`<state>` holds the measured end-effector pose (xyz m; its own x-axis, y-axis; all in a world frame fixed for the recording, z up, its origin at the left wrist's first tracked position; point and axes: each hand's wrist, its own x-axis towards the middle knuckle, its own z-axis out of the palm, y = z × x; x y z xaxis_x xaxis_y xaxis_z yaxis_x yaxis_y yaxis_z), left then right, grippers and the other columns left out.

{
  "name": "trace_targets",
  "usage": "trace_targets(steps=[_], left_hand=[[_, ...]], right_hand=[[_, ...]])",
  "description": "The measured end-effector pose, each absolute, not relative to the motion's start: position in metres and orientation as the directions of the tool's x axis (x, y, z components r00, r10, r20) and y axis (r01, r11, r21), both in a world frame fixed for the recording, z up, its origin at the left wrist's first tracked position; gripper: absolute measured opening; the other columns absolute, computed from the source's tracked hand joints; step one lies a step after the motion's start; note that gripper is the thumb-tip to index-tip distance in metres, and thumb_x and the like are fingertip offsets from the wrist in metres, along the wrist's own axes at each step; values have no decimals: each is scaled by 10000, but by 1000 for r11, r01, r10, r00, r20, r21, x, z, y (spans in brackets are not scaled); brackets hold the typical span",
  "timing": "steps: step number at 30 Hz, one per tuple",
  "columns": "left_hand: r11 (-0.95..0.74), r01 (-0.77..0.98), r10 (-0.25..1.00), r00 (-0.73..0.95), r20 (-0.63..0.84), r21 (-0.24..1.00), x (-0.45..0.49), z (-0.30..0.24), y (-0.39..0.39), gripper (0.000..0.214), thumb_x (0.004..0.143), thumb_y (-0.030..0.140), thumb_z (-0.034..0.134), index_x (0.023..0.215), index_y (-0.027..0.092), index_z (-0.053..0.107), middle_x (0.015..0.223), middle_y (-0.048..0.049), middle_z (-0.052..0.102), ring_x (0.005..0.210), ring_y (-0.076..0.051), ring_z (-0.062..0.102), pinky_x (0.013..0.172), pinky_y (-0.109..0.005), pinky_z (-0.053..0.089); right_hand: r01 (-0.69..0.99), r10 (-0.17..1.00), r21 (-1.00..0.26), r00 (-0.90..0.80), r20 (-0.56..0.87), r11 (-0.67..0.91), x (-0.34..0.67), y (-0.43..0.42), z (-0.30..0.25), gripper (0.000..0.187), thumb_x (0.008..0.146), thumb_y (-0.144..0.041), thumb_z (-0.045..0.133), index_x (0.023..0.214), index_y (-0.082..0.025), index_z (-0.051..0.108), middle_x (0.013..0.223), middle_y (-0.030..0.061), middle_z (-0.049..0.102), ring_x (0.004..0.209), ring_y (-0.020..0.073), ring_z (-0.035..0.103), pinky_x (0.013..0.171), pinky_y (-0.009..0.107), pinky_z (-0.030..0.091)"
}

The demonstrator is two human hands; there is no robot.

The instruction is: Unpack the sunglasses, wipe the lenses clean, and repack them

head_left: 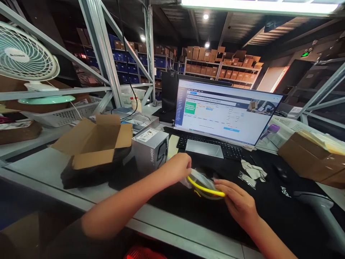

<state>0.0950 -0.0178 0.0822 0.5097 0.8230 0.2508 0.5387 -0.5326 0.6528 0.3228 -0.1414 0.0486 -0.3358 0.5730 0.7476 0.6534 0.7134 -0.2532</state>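
Both hands meet over a black desk mat (264, 216) in front of a laptop (223, 118). My left hand (176, 167) pinches one end of a clear plastic bag with a yellow strip (205, 185). My right hand (237, 201) holds the bag's other end, fingers curled on its yellow edge. What is inside the bag I cannot make out. A grey product box (151, 151) stands just left of my left hand.
An open cardboard box (94, 144) lies at left on the table, a white fan (24, 61) behind it. Crumpled plastic scraps (252, 172), a black mouse (281, 172) and a scanner handle (323, 212) sit to the right, with brown cartons (309, 158) beyond.
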Motion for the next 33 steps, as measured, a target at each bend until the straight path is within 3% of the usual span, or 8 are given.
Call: trace_targets(steps=[7, 13, 18, 21, 24, 28, 30, 33], left_hand=[[-585, 346, 666, 722, 190, 734, 111, 107, -19, 56, 695, 185, 661, 678, 199, 713, 670, 13, 667, 612, -133, 593, 548, -220, 413], [-451, 352, 744, 656, 128, 820, 125, 104, -7, 125, 733, 185, 586, 712, 158, 706, 625, -4, 682, 591, -139, 645, 517, -202, 444], [-456, 383, 761, 635, 129, 804, 141, 104, -11, 127, 694, 140, 566, 689, 162, 692, 577, 2, 657, 516, -139, 620, 481, -216, 439], [-525, 383, 752, 626, 204, 760, 151, 112, -17, 133, 678, 104, 573, 634, 175, 676, 652, -15, 678, 638, -166, 644, 589, -253, 489], [-589, 364, 726, 632, 273, 722, 152, 116, -27, 136, 747, 151, 598, 648, 190, 682, 772, -40, 702, 854, -219, 650, 815, -328, 515], [-679, 345, 733, 380, 565, 648, 129, 96, -50, 254, 895, 266, 511, 1103, 222, 650, 1158, -79, 648, 1127, -242, 550, 1046, -412, 408], [-636, 433, 749, 149, 645, 639, 113, 78, -62, 225, 872, 250, 522, 1081, 219, 597, 1097, -79, 621, 1031, -228, 568, 938, -377, 454], [-486, 600, 852, 165, 496, 635, 101, 54, -72, 112, 814, 321, 615, 786, 228, 559, 815, -10, 597, 741, -180, 572, 660, -296, 425]], right_hand=[[665, 670, -375, -256, 697, 645, 315, -124, 60, 361, 851, -68, 500, 1027, -252, 756, 989, 43, 780, 898, 203, 753, 820, 309, 627], [625, 878, -673, -44, 476, 396, 315, -122, 59, 157, 833, -206, 623, 816, -226, 778, 777, 29, 773, 681, 213, 732, 590, 278, 582], [616, 824, -639, -29, 566, 461, 311, -126, 50, 174, 855, -223, 613, 821, -244, 782, 846, 43, 780, 740, 217, 733, 665, 301, 588], [619, 773, -594, -32, 634, 513, 309, -128, 46, 202, 851, -198, 594, 877, -253, 787, 883, 51, 783, 789, 227, 740, 720, 325, 599], [608, 793, -646, 43, 608, 462, 309, -128, 41, 186, 852, -242, 607, 856, -240, 793, 878, 72, 784, 761, 244, 738, 698, 349, 602], [400, 917, -883, 201, 344, 244, 312, -126, 39, 200, 818, -384, 697, 831, -209, 794, 781, 82, 782, 681, 261, 738, 626, 357, 614], [232, 954, -960, 213, 209, 159, 312, -125, 40, 269, 773, -445, 748, 856, -193, 795, 777, 90, 785, 721, 280, 753, 670, 378, 632], [92, 975, -989, 180, 127, 112, 310, -126, 43, 342, 729, -486, 788, 879, -178, 798, 808, 108, 788, 770, 291, 761, 743, 397, 638]])
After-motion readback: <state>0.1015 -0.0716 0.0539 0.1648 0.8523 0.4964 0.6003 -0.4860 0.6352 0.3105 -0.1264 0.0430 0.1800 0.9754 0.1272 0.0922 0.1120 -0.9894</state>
